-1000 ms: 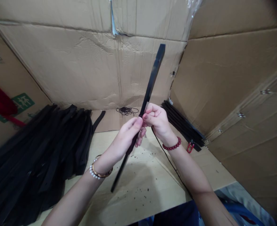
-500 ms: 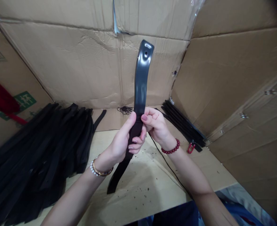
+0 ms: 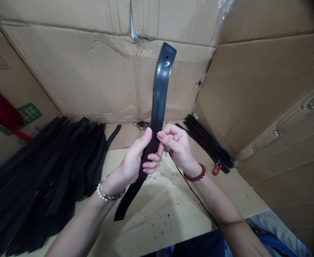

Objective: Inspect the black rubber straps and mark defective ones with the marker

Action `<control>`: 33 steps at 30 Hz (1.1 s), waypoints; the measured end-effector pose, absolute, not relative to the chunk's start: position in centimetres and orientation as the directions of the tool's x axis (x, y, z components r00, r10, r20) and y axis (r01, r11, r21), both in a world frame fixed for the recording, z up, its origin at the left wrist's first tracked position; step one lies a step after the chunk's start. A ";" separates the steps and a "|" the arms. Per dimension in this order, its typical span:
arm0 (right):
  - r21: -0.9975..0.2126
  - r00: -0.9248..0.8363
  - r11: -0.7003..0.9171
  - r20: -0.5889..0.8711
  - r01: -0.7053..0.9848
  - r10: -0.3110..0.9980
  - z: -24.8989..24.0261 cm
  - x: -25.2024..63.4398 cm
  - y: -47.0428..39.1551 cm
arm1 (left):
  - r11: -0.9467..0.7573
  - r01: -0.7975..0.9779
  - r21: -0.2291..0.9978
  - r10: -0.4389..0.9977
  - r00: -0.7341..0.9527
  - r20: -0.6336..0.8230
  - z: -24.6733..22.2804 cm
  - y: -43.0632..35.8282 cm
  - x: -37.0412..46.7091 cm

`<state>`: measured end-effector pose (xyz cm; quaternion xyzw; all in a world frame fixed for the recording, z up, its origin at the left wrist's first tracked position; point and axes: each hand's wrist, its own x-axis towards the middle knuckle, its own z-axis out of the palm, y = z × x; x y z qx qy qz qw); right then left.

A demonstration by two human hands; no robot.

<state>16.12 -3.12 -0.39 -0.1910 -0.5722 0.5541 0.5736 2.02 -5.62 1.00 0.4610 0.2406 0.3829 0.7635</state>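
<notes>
A long, curved black strip (image 3: pixel 160 89) with a small hole near its glossy top end stands slanted in front of me. My left hand (image 3: pixel 139 155) is wrapped round its darker lower half, thumb on the front and fingers round the right side. The thumb and forefinger of my right hand (image 3: pixel 176 142) pinch at the strip's right edge, just above my left fingers. A thin black cord (image 3: pixel 191 189) runs from beneath my right hand down toward the table's front edge.
A big pile of black strips (image 3: pixel 44 178) lies at the left, a smaller stack (image 3: pixel 207 139) at the back right beside a red tool (image 3: pixel 217 168). Tangled black cord (image 3: pixel 142 125) rests at the back. Cardboard walls (image 3: pixel 106 71) surround the table (image 3: pixel 151 228), which has dark crumbs.
The strip's lower end has swung a little to the left and its top slightly up and right. Both hands have shifted slightly left along with it, keeping their hold.
</notes>
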 end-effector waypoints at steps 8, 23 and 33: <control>-0.828 -0.315 0.356 0.510 -0.433 0.801 -0.1 17.3 -2.9 | 0.290 -0.283 0.914 0.691 0.723 0.004 1.2 -5.8 1.7; -0.869 -0.255 0.252 0.382 -0.427 0.888 0.5 17.8 -1.2 | -0.199 -0.154 0.968 0.922 0.304 0.238 1.3 -5.4 2.7; -0.877 -0.517 0.194 0.424 -0.440 0.744 -1.2 18.3 -0.2 | 0.263 -0.356 0.897 0.739 0.672 0.050 0.9 -5.3 2.3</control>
